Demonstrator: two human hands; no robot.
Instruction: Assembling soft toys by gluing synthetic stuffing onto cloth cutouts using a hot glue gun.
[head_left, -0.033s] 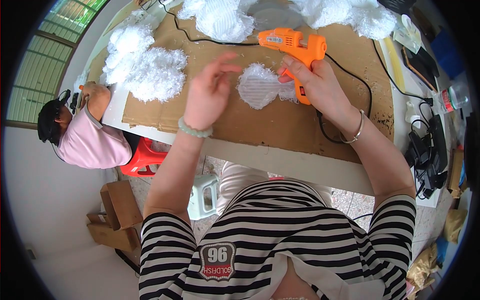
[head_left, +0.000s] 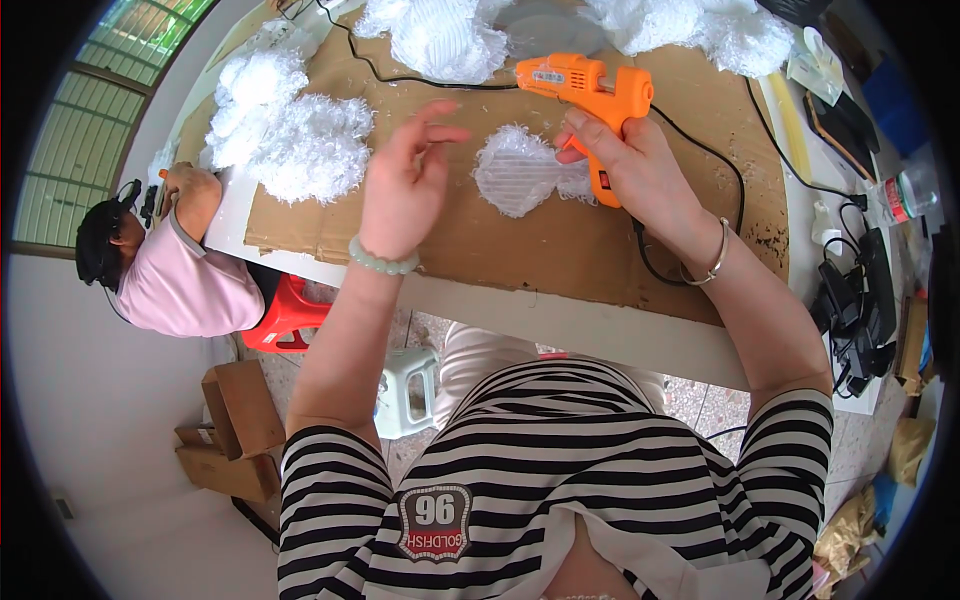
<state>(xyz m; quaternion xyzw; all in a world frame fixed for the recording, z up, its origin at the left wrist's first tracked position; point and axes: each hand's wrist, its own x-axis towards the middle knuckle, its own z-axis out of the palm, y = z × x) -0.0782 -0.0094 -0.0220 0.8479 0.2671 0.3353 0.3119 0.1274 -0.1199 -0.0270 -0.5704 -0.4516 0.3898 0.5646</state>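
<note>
Glue gun [head_left: 585, 95], orange, gripped in right hand [head_left: 640, 170], nozzle pointing left | left hand [head_left: 405, 185] open, raised, holding nothing | white fluffy piece [head_left: 515, 175] on cardboard sheet [head_left: 560, 250] between hands, touching right fingers | fluff pile [head_left: 290, 135] left of left hand

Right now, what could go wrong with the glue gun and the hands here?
The right hand holds the orange glue gun with its nozzle pointing toward the raised, empty left hand, so a burn seems possible. Its black cord loops behind the wrist and might snag. Glue may drip onto the white fluffy piece.
</note>
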